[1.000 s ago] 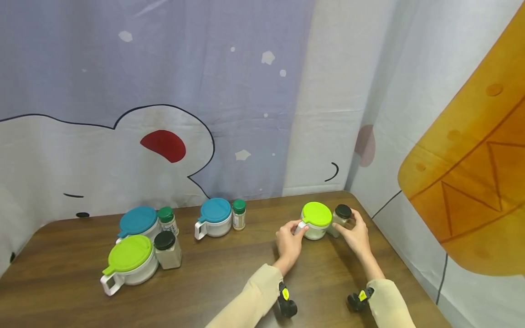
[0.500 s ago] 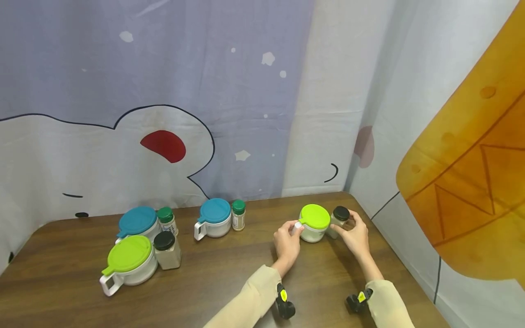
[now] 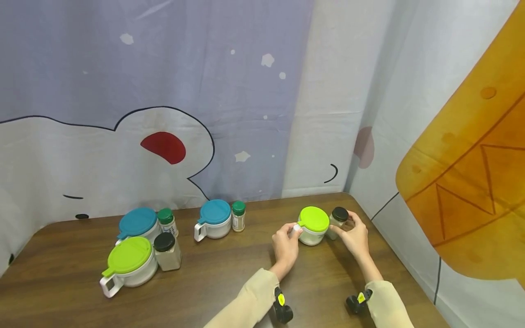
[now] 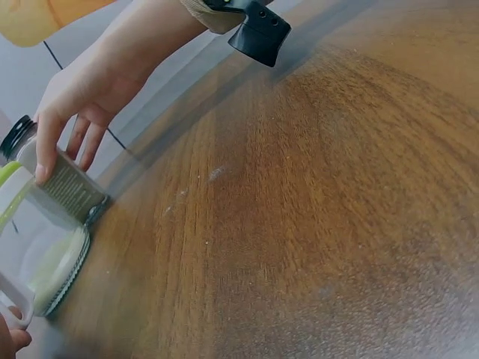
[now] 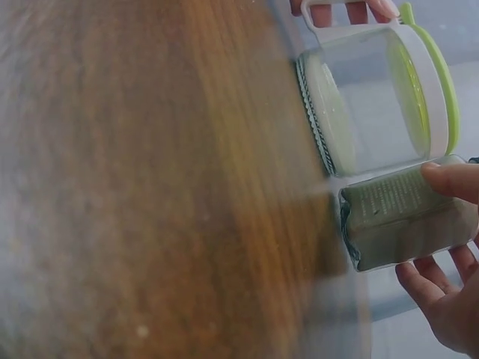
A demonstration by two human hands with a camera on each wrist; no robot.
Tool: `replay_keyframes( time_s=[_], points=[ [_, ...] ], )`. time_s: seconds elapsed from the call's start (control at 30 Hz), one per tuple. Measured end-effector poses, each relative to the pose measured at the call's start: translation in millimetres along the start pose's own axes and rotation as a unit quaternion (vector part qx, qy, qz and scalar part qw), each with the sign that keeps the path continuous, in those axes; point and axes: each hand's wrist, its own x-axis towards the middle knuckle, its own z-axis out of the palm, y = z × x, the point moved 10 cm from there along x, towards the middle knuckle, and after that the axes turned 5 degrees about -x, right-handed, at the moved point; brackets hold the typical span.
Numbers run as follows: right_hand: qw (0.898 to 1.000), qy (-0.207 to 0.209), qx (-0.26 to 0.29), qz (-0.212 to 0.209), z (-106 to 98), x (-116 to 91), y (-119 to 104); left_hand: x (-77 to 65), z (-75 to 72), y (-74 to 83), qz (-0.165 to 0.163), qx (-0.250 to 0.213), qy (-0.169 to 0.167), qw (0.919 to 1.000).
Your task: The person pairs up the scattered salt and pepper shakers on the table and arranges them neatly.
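My left hand (image 3: 285, 248) pinches the white handle of a clear glass seasoning jar (image 3: 313, 238) with a lime-green lid. My right hand (image 3: 357, 239) holds a black-capped spice bottle (image 3: 333, 233) between thumb and fingers, just right of the jar. Both containers stand upright on the table and almost touch. In the right wrist view, the seasoning jar (image 5: 367, 105) has pale contents low inside, and the square spice bottle (image 5: 404, 217) shows printed text. The left wrist view catches only fingertips of the left hand (image 4: 15, 340) by the handle.
Left on the wooden table (image 3: 229, 278) stand two blue-lidded jars (image 3: 215, 218), a larger green-lidded jar (image 3: 130, 262), two green-capped bottles (image 3: 239, 216) and another black-capped bottle (image 3: 168, 253). A printed curtain (image 3: 246, 114) rises behind the table and along its right side.
The green-lidded seasoning jar and the black-capped spice bottle have shifted slightly left and nearer to me, with both hands still holding them. The other containers have stayed in place.
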Motion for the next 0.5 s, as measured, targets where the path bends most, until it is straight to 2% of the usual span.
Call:
replay_keyframes(
  time_s=[0.37,0.5],
  points=[
    [1.0,0.005,0.007,-0.013,-4,-2,-14,0.9,-7.9,6.9,0.022,0.002,-0.012,0.9997],
    [1.0,0.004,0.004,-0.016,-5,-4,-20,0.1,-12.5,8.3,0.02,-0.01,-0.016,0.9996]
  ],
)
